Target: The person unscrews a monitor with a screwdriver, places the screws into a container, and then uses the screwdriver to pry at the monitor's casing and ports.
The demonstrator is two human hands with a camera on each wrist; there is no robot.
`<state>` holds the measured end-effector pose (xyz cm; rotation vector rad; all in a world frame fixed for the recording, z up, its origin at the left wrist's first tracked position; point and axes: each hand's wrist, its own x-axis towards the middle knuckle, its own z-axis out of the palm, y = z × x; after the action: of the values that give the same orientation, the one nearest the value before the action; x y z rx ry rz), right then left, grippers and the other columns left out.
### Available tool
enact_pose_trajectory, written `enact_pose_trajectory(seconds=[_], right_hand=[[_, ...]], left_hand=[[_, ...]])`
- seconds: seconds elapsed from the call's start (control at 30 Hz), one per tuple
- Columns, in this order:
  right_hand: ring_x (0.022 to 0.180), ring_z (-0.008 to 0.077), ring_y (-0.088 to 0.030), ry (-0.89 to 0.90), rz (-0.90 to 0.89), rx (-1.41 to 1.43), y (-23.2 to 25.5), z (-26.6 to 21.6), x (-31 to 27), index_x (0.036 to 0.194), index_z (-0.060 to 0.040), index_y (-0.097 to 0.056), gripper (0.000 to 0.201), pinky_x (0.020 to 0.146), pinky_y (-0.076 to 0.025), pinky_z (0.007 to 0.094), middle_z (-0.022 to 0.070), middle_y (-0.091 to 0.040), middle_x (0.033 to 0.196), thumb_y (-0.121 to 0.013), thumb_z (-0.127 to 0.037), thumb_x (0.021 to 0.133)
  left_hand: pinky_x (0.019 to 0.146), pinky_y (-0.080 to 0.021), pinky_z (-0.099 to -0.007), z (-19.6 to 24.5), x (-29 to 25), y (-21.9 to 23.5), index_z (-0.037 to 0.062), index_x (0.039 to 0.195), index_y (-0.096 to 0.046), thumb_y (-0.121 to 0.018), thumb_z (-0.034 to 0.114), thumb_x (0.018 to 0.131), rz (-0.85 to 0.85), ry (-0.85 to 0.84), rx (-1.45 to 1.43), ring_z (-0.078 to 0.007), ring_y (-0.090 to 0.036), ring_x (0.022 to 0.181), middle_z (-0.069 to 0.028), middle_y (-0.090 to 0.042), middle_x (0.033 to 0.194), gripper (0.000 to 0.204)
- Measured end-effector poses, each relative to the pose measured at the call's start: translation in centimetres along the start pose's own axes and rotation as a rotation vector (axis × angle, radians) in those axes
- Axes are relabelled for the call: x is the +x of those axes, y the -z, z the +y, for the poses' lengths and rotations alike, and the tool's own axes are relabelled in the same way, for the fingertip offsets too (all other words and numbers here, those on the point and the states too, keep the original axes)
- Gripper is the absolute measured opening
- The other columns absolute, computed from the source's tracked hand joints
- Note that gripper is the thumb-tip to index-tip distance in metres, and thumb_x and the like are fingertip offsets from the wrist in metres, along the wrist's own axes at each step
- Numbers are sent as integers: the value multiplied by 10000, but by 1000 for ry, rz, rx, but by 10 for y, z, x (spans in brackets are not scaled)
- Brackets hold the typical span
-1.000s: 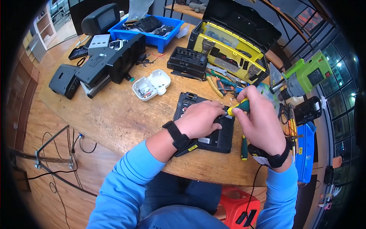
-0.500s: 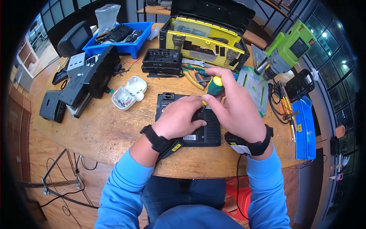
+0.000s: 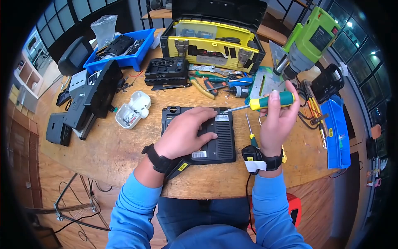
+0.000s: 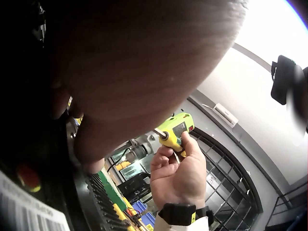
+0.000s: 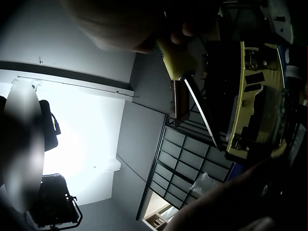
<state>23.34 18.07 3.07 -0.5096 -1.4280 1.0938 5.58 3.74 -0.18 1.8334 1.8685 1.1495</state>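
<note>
A flat black device (image 3: pixel 226 143) with a ribbed vent and a barcode label lies on the wooden table in the head view. My left hand (image 3: pixel 188 133) rests across its top, thumb spread from the fingers. My right hand (image 3: pixel 274 122), palm turned up, holds a screwdriver (image 3: pixel 260 103) by its yellow-and-green handle. Its shaft points left, nearly level, with the tip close to the device's upper right corner, beside my left fingertips. In the right wrist view the screwdriver's shaft (image 5: pixel 201 108) shows bare below the handle.
Another screwdriver (image 3: pixel 252 137) lies right of the device, partly behind my right wrist. A white case with small parts (image 3: pixel 133 109) stands to the left. Behind are a black module (image 3: pixel 166 70), pliers (image 3: pixel 202 89), an open yellow toolbox (image 3: pixel 213 50) and a green drill (image 3: pixel 311 41).
My right hand has turned palm up and moved right, tipping the screwdriver from steep over the device to nearly level. My left hand stays on the device; the head view has shifted.
</note>
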Motion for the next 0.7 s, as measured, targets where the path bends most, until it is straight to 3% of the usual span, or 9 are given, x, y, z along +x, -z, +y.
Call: enact_pose_trajectory(seconds=[0.1,0.27,0.43,0.7], right_hand=[[1009,111,-629,-4,25,32,2,4,-2,1521,-1,-405,490,808,-533,241,91,-616,1185,-622,-91,1091],[984,120,-633,33,-28,20,-1,6,-11,1532,6,-394,541,842,-555,273,87,-618,1177,-659,-91,1070],[1005,118,-645,146,-262,-64,-6,18,-20,1565,33,-410,621,871,-584,283,85,-624,1162,-715,-107,1043],[957,116,-661,221,-336,-180,-9,17,-20,1568,35,-426,641,865,-580,282,83,-644,1124,-741,-122,1032]], left_hand=[[820,-595,-367,-2,0,-1,11,1317,-704,-890,125,829,9,-59,-9,-278,-715,951,-150,-708,1339,535],[808,-596,-361,12,2,7,15,1271,-728,-900,105,814,-43,100,-55,-255,-714,908,-140,-713,1325,497],[824,-597,-363,2,-1,2,12,1260,-732,-905,118,814,-6,30,-62,-261,-715,925,-144,-709,1328,490],[892,-595,-381,-3,-1,0,10,1243,-744,-903,155,823,3,36,-55,-299,-727,1038,-149,-703,1334,472]])
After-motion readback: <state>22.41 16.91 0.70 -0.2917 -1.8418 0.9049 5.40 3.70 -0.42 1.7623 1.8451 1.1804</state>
